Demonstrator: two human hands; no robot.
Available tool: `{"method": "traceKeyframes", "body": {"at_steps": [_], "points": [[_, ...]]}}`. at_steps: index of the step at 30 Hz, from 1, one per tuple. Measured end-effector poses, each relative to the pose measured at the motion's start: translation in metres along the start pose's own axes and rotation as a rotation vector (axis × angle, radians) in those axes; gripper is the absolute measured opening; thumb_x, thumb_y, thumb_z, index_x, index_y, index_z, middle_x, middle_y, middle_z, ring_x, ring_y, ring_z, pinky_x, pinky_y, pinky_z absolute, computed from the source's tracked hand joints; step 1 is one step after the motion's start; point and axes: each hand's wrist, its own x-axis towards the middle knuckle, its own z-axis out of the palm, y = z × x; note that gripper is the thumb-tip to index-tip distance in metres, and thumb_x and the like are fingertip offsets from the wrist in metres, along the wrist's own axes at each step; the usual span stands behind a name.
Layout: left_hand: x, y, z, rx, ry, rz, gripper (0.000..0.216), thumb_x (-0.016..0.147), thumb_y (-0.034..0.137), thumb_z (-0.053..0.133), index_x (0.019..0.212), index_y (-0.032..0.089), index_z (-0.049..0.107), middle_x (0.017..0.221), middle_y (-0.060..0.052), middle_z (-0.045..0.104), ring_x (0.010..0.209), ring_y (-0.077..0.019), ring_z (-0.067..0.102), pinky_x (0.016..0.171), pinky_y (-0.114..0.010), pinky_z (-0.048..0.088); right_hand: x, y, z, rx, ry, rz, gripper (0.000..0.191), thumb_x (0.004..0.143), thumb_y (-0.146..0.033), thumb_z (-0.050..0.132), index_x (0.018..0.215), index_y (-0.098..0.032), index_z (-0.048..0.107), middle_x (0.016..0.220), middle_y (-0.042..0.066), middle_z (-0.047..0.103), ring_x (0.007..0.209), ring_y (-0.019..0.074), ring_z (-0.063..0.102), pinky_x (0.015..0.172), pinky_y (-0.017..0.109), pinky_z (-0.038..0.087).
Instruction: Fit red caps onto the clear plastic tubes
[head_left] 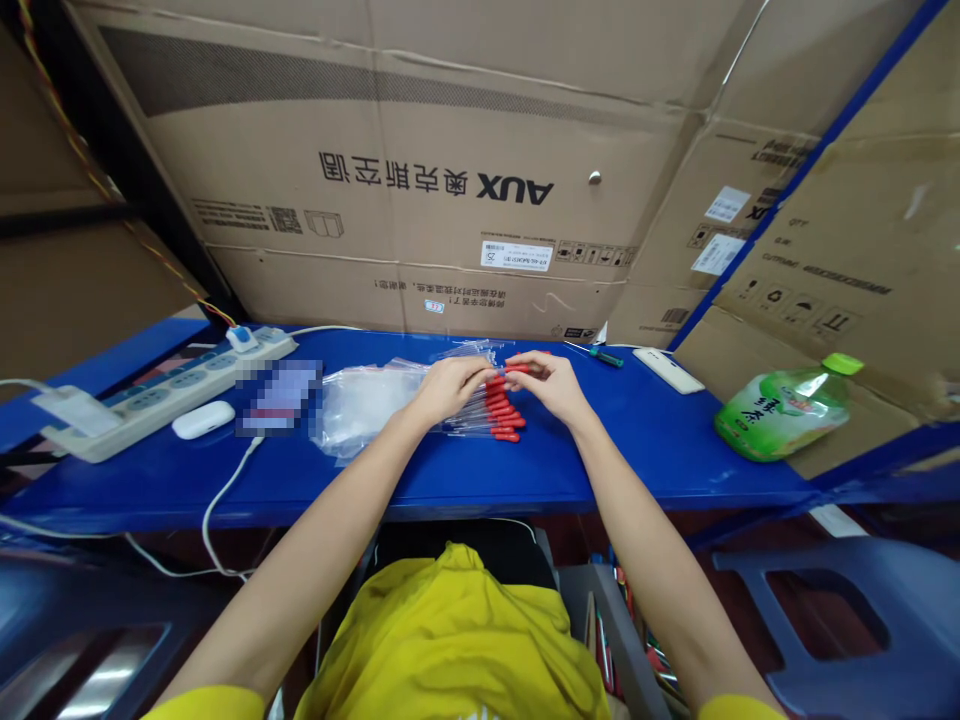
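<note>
My left hand [448, 386] and my right hand [550, 383] meet over a blue shelf [600, 460], fingers pinched together on a small red-handled tool [517, 368] held between them. Just below the hands lies a row of several red-handled tools [504, 412] in clear bags. A heap of clear plastic bags [360, 402] lies to the left, touching my left hand's wrist side.
A white power strip [157, 392], a white case [202, 419] and a blurred patch lie at the left. A green-handled screwdriver [606, 355], a white remote-like bar [669, 370] and a green bottle [784, 408] lie at the right. Cardboard boxes [465, 180] wall the back.
</note>
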Motion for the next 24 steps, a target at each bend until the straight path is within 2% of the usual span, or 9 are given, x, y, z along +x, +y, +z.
{"method": "traceKeyframes", "body": {"at_steps": [4,9,15,21,24], "points": [[-0.001,-0.003,-0.001,0.002,0.012,0.015,0.037,0.108,0.043,0.044,0.101,0.02,0.073,0.1,-0.007,0.077,0.091,-0.0209,0.069,0.08,-0.029,0.045,0.001,0.0,-0.003,0.035,0.009,-0.002,0.038,0.073,-0.053,0.088,0.09,-0.019,0.079,0.082,0.006,0.08,0.076,0.0243,0.079,0.076,0.038,0.066],[-0.002,-0.003,0.0,-0.026,-0.03,0.04,0.037,0.108,0.041,0.042,0.102,0.02,0.072,0.099,-0.007,0.077,0.09,-0.0211,0.069,0.079,-0.029,0.045,0.0,0.003,0.0,0.053,0.007,0.025,0.041,0.068,-0.054,0.09,0.09,-0.02,0.081,0.084,0.007,0.081,0.08,0.0268,0.08,0.081,0.042,0.067],[-0.001,-0.002,0.0,-0.081,-0.051,-0.003,0.038,0.108,0.04,0.043,0.096,0.018,0.072,0.083,-0.004,0.073,0.077,-0.018,0.065,0.072,-0.027,0.041,-0.003,-0.001,0.004,0.034,0.039,-0.016,0.039,0.069,-0.055,0.089,0.086,-0.021,0.08,0.081,0.006,0.081,0.077,0.0256,0.079,0.082,0.042,0.066],[0.001,0.004,0.005,-0.13,-0.064,0.021,0.04,0.108,0.04,0.041,0.094,0.018,0.071,0.088,-0.005,0.074,0.081,-0.0177,0.066,0.076,-0.027,0.043,-0.005,-0.004,0.01,-0.031,0.012,-0.052,0.035,0.075,-0.053,0.086,0.088,-0.022,0.081,0.085,0.006,0.081,0.08,0.0261,0.079,0.081,0.041,0.066],[0.002,0.004,0.005,-0.1,-0.052,0.026,0.041,0.109,0.04,0.04,0.094,0.018,0.071,0.087,-0.005,0.074,0.081,-0.018,0.066,0.076,-0.028,0.043,-0.003,-0.003,0.012,0.0,0.029,-0.03,0.038,0.073,-0.055,0.087,0.087,-0.022,0.08,0.083,0.006,0.081,0.078,0.0259,0.079,0.081,0.041,0.066]]}}
